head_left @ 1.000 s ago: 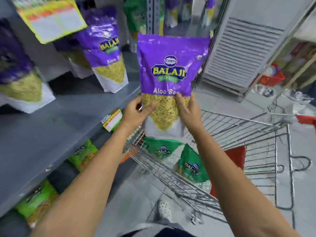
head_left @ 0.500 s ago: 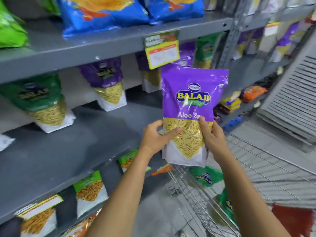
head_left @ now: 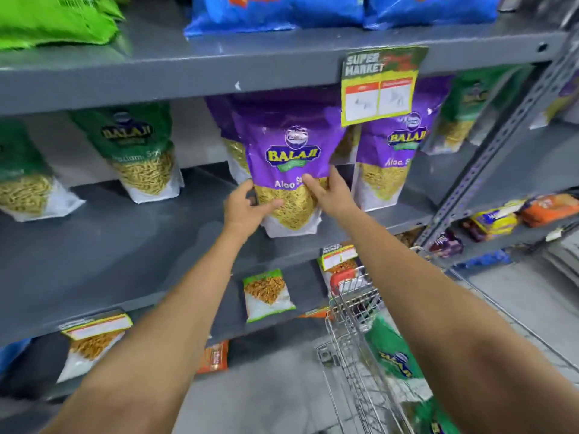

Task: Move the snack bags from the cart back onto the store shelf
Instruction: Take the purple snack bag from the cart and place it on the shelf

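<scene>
Both hands are on the purple Balaji Aloo Sev snack bag (head_left: 289, 161), upright on the grey metal shelf (head_left: 125, 245). Left hand (head_left: 242, 208) and right hand (head_left: 333, 192) have their fingers wrapped around its lower sides. Looks like its base touches the shelf, hard to tell. Green snack bags (head_left: 393, 355) sit in the wire shopping cart (head_left: 351, 311) below.

Purple snack bag (head_left: 286, 151) upright on grey shelf (head_left: 125, 245); green snack bags (head_left: 393, 355) lying in wire cart (head_left: 354, 308).
</scene>
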Available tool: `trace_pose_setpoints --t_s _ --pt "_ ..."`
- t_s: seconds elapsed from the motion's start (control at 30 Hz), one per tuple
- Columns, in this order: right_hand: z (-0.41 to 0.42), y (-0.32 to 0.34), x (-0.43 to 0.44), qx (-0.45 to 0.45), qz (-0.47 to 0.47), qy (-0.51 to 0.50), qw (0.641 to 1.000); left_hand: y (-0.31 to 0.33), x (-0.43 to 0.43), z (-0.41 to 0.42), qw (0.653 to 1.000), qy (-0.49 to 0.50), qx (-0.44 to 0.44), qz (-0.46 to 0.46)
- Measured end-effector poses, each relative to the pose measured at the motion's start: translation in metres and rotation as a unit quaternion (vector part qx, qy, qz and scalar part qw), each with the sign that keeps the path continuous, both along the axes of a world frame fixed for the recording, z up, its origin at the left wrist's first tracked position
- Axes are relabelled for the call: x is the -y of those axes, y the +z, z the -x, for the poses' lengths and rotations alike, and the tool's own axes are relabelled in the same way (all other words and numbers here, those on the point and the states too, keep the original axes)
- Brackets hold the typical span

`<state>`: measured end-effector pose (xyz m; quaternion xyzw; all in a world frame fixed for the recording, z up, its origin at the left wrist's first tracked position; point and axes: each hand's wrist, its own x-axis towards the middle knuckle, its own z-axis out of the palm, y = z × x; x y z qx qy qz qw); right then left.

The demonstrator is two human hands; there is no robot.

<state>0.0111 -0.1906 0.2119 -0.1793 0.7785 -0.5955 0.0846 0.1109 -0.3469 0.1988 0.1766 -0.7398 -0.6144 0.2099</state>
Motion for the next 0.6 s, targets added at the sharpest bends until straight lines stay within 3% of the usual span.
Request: trace_pose_setpoints --t_s 0.4,0.47,0.6 --pt "0.034 -0.032 0.045 0.022 -0.006 0.040 0.999 -0.029 0.031 0.024 0.999 0.015 -0.010 0.037" --pt "0.032 -0.033 0.038 0.040 -0.015 0.035 0.998 -0.037 0.027 0.017 0.997 0.031 0.021 0.066" --pt "0.020 -0.041 -0.019 0.032 -0.071 -0.050 0.996 -0.060 -0.002 -0.022 0.961 0.106 0.181 0.183"
